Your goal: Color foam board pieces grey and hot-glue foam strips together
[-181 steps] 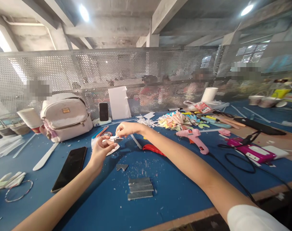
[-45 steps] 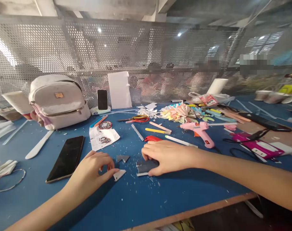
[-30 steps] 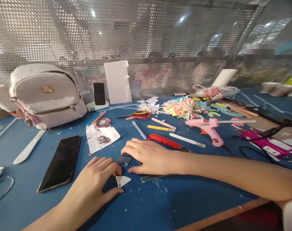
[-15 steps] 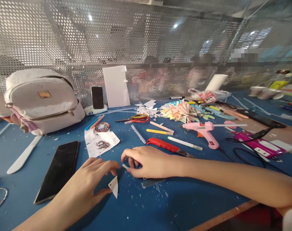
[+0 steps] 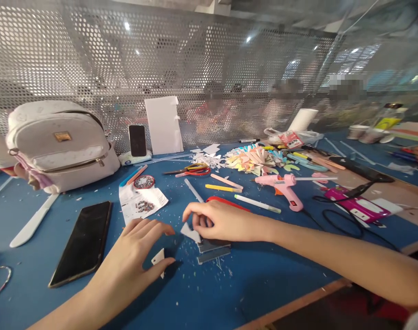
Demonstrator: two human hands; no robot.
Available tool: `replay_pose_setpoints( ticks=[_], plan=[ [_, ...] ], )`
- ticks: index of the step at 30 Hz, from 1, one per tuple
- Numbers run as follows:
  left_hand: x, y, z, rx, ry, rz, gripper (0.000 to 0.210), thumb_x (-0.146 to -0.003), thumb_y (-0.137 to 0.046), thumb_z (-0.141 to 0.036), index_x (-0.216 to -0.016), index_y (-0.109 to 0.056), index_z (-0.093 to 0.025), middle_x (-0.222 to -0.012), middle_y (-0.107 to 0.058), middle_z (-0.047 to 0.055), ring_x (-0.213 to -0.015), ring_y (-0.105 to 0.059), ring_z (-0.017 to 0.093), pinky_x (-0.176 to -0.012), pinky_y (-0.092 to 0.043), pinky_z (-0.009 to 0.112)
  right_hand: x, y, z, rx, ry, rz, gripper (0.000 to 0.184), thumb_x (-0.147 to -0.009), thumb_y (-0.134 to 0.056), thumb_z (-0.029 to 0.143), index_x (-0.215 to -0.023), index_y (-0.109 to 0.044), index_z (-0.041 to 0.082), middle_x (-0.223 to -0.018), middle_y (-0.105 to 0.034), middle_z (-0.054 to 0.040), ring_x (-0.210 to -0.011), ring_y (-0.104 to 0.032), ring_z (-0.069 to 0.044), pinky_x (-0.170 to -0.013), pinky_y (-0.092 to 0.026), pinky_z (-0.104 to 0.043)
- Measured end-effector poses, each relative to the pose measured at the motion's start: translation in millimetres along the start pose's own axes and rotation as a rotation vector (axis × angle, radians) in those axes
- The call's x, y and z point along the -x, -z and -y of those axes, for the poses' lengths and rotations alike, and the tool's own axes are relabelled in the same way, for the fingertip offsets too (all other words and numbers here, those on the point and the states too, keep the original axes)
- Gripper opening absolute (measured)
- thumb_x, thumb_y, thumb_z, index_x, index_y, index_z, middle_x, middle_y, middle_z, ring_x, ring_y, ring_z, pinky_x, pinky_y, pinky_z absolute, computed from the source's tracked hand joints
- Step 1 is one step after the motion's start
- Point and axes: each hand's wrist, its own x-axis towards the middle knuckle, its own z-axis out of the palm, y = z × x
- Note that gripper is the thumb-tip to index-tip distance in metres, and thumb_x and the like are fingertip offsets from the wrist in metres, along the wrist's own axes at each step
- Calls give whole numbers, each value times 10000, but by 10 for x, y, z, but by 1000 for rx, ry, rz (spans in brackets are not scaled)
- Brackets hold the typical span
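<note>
White and holed, one small piece [image 5: 158,256] sits by my left hand [image 5: 136,250], partly hidden behind the thumb; that hand is spread, thumb and fingers apart. One second white piece [image 5: 191,233] is at the fingertips of my right hand [image 5: 217,219], which is curled; I cannot tell whether it grips. My two hands are apart from each other.

Taking the spot between them as centre, twelve straight ahead, two grey strips [image 5: 214,254] show at four, just below my right hand. One red handle [image 5: 229,202] lies behind that hand at two. One flat phone [image 5: 83,243] is at nine, one bead-strewn paper [image 5: 128,206] at eleven.

Farther out, one pair of scissors [image 5: 197,170] lies between twelve and one; one yellow pen [image 5: 223,188] and one pink pen [image 5: 226,181] between one and two; one white pen [image 5: 257,203] and one pink glue gun [image 5: 282,185] at two. One backpack [image 5: 60,151] stands at ten, one upright phone [image 5: 137,141] at eleven.
</note>
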Motion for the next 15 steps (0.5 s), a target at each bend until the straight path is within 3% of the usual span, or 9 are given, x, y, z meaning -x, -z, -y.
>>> replay_pose_setpoints(
  ticks=[5, 10, 15],
  plan=[
    [-98, -130, -157, 3, -16, 7, 255, -902, -672, -273, -1142, -589, -298, -1121, -699, 18, -1022, -646, 280, -902, -459, 421, 515, 122, -280, -108, -126, -112, 264, -903, -546, 147, -1138, -608, 249, -877, -693, -8, -733, -625, -152, -643, -462, -235],
    [-302, -312, -393, 14, -30, 78, 594, -783, -803, -261, -1295, -501, -274, -1281, -635, 63, -1157, -593, 324, -970, -458, 479, 907, 84, -529, -144, -248, -166, 243, -936, -519, 210, -1170, -579, 237, -879, -673, -12, -754, -642, -160, -683, -482, -254],
    [-538, -476, -603, 34, -49, 158, 701, -768, -802, -258, -1369, -444, -213, -1288, -619, 108, -1177, -565, 349, -1000, -428, 547, 1053, 42, -534, 172, -324, -261, 219, -943, -513, 246, -1148, -589, 238, -902, -677, -15, -787, -648, -205, -684, -458, -315]
  ],
)
